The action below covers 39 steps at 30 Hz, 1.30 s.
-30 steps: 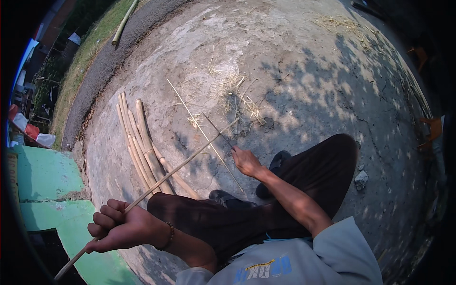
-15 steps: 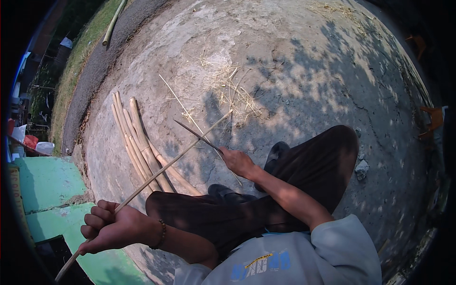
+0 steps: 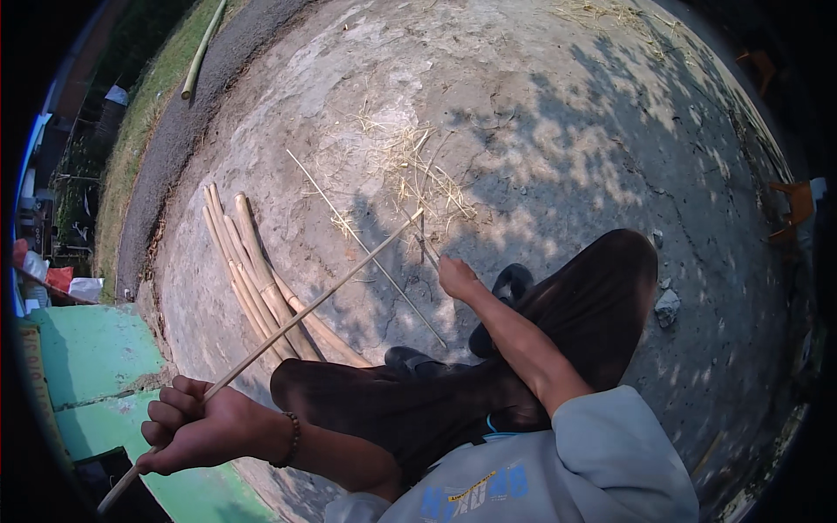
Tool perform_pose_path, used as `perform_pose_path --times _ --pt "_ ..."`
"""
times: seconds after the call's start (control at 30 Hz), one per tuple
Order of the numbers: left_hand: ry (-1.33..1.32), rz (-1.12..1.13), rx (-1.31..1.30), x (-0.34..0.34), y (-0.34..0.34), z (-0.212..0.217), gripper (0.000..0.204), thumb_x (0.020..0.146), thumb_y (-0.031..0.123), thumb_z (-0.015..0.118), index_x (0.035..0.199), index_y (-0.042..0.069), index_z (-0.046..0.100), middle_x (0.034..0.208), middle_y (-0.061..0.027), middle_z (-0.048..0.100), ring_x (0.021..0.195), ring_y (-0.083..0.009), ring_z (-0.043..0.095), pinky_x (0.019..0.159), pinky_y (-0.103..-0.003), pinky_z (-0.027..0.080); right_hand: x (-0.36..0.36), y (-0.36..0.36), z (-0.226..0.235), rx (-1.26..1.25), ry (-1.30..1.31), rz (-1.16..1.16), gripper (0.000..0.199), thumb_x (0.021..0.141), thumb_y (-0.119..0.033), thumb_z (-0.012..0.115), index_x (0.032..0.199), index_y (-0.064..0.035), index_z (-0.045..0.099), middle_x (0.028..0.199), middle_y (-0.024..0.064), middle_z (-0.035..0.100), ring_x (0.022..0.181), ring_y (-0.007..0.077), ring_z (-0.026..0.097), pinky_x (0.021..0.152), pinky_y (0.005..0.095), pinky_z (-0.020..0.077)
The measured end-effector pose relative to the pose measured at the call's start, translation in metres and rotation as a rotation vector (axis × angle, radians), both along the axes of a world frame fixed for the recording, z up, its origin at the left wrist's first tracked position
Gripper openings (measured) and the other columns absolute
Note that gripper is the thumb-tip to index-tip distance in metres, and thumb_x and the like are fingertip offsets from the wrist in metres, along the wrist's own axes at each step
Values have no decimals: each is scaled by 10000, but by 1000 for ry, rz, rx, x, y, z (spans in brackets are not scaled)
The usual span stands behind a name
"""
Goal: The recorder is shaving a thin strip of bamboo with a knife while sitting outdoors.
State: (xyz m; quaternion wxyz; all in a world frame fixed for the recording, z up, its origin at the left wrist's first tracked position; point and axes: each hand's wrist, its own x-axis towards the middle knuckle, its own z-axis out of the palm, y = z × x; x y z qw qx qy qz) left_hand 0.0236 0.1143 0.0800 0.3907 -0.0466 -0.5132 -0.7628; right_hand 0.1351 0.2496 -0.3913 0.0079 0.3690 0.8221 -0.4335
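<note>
Stick (image 3: 327, 295) slants lower-left to upper-right, left hand (image 3: 199, 429) gripping it, right hand (image 3: 457, 277) gripping a knife (image 3: 431, 253).

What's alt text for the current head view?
A person's left hand grips a long thin stick; their right hand holds a narrow blade near its far end. Pale poles and shavings lie on the ground ahead.

**Clothing of the person**

A beaded bracelet (image 3: 294, 438) sits just behind the left hand (image 3: 193, 425). Farther back, a pale grey short-sleeved shirt (image 3: 602, 462) bears a blue-and-yellow print (image 3: 472, 492). Legwear (image 3: 584, 314) is dark brown; dark shoes (image 3: 512, 282) show near the right hand (image 3: 458, 277).
</note>
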Motion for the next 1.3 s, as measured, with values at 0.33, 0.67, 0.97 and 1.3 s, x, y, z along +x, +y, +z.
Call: perform_pose_path --times 0.33,0.67,0.97,1.3 --pt "19 46 -34 -6 -15 2 567 997 600 336 681 160 170 591 30 111 536 -113 115 527 -284 168 -32 -29 90 -265 250 -44 317 992 -270 422 1025 27 530 921 351 615 925 553 576 820 580 451" --pt "60 139 -87 -21 -54 24 503 1003 512 381 698 150 213 606 15 137 555 -119 142 536 -281 202 -23 -8 70 -264 170 -78 332 990 -276 435 1035 27 563 933 343 615 914 529 578 805 562 438" --pt "75 112 -51 -32 -69 25 492 1001 500 394 690 153 235 603 19 138 532 -112 133 518 -281 179 -58 -81 185 -271 615 354 278 1013 -248 465 1185 -40 530 715 266 602 749 461 623 653 528 470" --pt "110 138 -179 -16 -69 21 543 1000 530 345 634 159 193 551 33 141 506 -105 127 515 -285 170 -40 -48 -33 -45 97 164 203 978 -167 445 989 18 529 757 312 613 786 508 612 681 553 481"
